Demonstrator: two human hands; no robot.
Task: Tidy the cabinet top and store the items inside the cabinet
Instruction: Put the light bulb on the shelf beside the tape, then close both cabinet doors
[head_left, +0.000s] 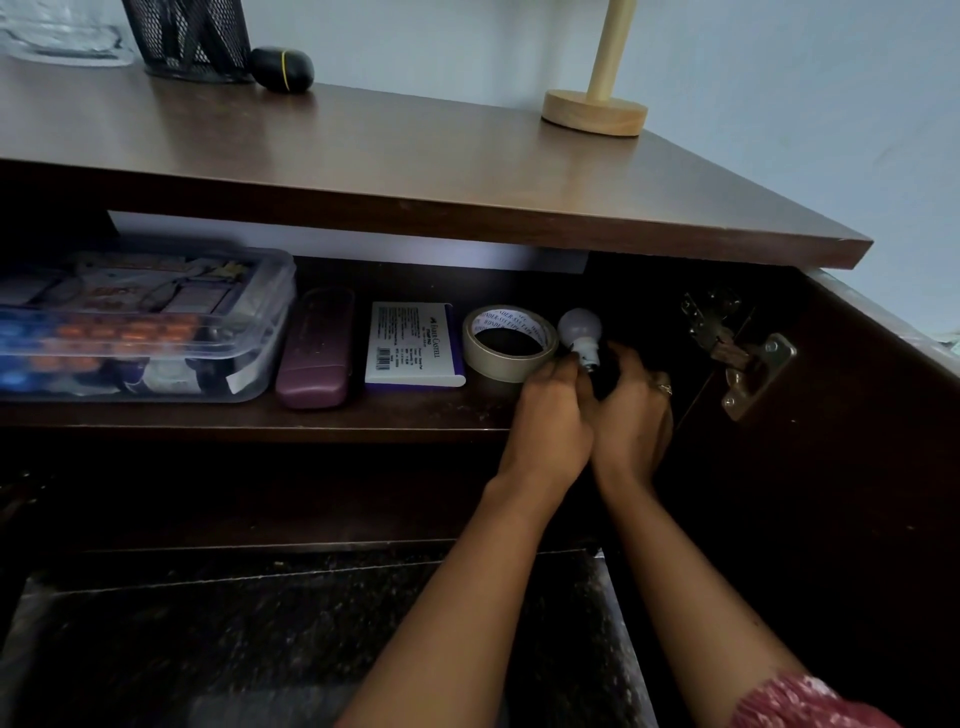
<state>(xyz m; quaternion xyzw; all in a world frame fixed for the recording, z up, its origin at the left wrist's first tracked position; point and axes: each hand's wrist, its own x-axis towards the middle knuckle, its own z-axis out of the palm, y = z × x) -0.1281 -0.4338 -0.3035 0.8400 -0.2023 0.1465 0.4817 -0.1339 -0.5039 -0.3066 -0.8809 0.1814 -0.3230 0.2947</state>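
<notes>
The brown cabinet top (415, 171) fills the upper frame, with the dark shelf (260, 415) of the open cabinet beneath it. On that shelf, from left to right, lie a clear lidded plastic box (140, 322) cut off at the left edge, a maroon spectacle case (316, 356) with its long axis running front to back, a white and purple stamp-pad box (413, 345), a roll of beige tape (509, 343) lying flat, and a light bulb (581, 332).

The bulb lies tilted, its long axis running from the round glass end, which points up and back into the cabinet, to the metal base, which points toward the person. The left hand (553, 415) and right hand (634, 410) meet close together at the base, fingers curled around it; the dark behind them hides exactly how each grips. The bulb sits just beside the tape roll.

A metal hinge (743, 358) shows on the right door. On top, a wooden stand (597, 111), a mesh pen holder (189, 41) and a black oval case (283, 68) stand, all but the case cut off by the frame's top edge.
</notes>
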